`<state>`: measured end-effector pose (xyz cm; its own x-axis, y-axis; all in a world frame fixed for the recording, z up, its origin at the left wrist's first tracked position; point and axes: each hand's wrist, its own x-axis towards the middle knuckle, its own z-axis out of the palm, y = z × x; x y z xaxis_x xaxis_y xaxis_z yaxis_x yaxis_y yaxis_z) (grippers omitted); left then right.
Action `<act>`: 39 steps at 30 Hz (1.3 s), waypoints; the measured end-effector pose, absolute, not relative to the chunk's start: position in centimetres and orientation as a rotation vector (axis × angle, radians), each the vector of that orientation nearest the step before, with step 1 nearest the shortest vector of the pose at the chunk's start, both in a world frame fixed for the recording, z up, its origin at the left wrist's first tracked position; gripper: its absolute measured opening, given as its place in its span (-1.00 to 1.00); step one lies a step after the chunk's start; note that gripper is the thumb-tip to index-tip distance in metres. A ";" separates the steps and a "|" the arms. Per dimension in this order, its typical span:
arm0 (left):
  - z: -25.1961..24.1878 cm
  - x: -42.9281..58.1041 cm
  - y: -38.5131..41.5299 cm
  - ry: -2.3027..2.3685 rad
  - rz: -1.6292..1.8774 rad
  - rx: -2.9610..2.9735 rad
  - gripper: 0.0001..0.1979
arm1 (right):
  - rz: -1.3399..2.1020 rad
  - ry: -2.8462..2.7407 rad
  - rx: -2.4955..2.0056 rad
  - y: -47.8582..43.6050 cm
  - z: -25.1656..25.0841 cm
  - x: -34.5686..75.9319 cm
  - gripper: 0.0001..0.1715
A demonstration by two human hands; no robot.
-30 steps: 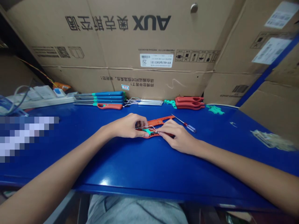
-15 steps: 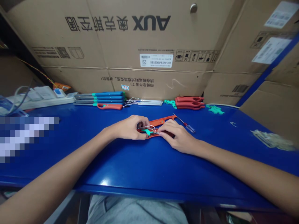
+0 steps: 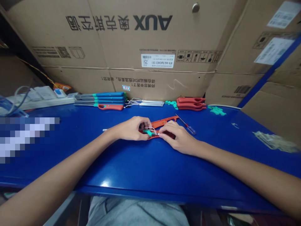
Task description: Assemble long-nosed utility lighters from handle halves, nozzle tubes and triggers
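Between my two hands lies an open lighter casing half (image 3: pixel 154 137), orange-red, with a green trigger (image 3: pixel 148 133) and thin white wires (image 3: pixel 154 128) inside. My left hand (image 3: pixel 136 128) grips its left end between thumb and fingers. At its right part, the thumb and fingertips of my right hand (image 3: pixel 176 135) pinch a small pale piece by the wires; its kind is too small to make out. Just behind lies the other casing half (image 3: pixel 164 121). A screwdriver (image 3: pixel 190 128) rests to the right of it. A metal tube's end (image 3: pixel 104 130) pokes out left of my left wrist.
Along the back are assembled lighters (image 3: pixel 109 98), metal tubes (image 3: pixel 152 103), green collars (image 3: pixel 173 103), stacked red casings (image 3: pixel 191 104) and green triggers (image 3: pixel 216 110). A power strip (image 3: pixel 56 102) is at left, a clear bag (image 3: pixel 275 141) at right. Cardboard (image 3: pixel 122 40) stands behind.
The metal tube's end now shows left of my left wrist, where it was hidden before. The white wires have shifted slightly left. Both hands stay almost in place.
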<state>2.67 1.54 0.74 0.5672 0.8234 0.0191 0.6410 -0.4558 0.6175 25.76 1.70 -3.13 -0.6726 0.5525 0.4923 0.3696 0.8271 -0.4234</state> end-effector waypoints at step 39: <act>0.6 2.7 1.6 1.198 0.451 2.232 -0.80 | 0.276 -2.382 -0.551 1.6 -3.1 25.6 -0.84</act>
